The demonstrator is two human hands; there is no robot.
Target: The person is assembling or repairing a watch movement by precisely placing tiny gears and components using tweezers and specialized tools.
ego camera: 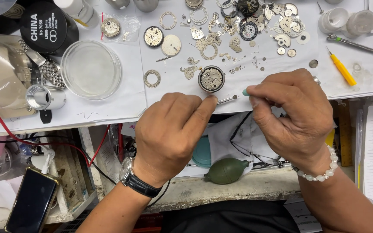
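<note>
Two hands meet just below a watch movement (211,79) on the tabletop (121,97). Your left hand (171,129) pinches a thin metal tool (226,100); your right hand (288,114) closes on a green-tipped stick (246,92). That movement looks light, fragile: grip its rim only.

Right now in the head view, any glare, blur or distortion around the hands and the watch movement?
Head view: lighting is even and soft, with faint shadows under both hands. The watch movement and left hand are sharp; the right hand too. Mild glare on the clear dish. Slight wide-angle bending at the frame edges.
</note>
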